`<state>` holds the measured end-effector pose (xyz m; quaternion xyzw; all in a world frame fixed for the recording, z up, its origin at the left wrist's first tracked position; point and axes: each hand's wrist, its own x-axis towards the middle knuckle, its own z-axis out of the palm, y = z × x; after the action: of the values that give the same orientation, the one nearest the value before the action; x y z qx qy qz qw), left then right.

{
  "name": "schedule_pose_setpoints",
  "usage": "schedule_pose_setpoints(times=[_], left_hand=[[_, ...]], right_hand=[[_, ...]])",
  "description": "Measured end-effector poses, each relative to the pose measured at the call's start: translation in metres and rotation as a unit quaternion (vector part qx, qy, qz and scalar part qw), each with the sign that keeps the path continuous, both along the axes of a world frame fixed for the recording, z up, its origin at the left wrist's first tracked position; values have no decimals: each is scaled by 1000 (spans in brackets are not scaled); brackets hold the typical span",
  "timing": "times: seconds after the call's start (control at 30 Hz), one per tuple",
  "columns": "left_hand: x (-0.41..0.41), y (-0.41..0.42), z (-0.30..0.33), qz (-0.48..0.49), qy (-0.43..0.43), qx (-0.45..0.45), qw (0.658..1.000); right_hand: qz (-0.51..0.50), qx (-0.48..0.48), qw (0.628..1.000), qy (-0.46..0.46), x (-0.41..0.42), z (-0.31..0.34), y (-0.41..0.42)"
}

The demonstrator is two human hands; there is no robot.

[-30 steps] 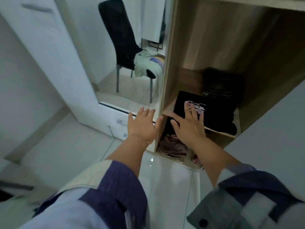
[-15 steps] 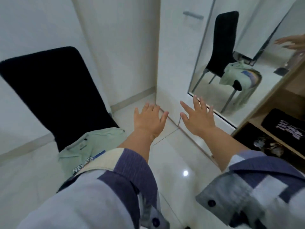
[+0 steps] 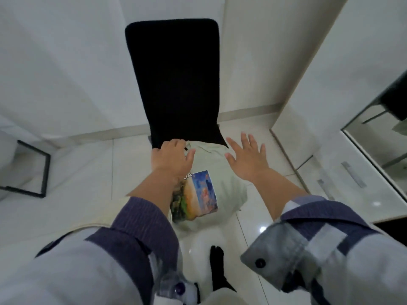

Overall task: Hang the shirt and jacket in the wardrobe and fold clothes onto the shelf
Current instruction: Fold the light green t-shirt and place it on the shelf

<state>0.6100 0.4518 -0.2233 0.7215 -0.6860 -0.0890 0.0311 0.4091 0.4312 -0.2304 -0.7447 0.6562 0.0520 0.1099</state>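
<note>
Pale green T-shirt point(image 3: 220, 172) is lying bunched on the black chair point(image 3: 176, 84) seat. Left hand point(image 3: 171, 160) is curling its fingers over the shirt's far edge; whether it is gripping is unclear. Right hand point(image 3: 247, 158) is hovering above, fingers spread, holding nothing.

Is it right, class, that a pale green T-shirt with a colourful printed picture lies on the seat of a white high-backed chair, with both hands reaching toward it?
Not quite: the head view shows a black high-backed chair, not white. The pale green T-shirt with a colourful printed picture does lie on its seat, with the left hand and right hand reaching toward it.
</note>
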Motion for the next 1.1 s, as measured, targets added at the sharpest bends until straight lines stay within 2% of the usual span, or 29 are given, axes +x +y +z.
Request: schedule_pose_setpoints(times=[0.2,0.53,0.63,0.73,0.87,1.03,1.1], left_hand=[[49,-41,-53,84,37,61,994],[92,-139,-201,181,79,162,967],[105,-163,-239,193,71,179,962],[110,-174,-266,202,26,205,957],[110,-168,-281,205,-36,205,956],[115,-159,-259,210,-11,252,945],[115,-159,-239,211,-1,246,946]], right_hand=[[55,35,998,6,48,-49,-68],[107,158,981,39,92,-200,-197],[119,169,977,55,100,-237,-224],[116,165,977,73,106,-264,-241],[89,136,985,61,110,-278,-238],[83,99,984,126,105,-265,-228],[72,121,986,88,101,-248,-227]])
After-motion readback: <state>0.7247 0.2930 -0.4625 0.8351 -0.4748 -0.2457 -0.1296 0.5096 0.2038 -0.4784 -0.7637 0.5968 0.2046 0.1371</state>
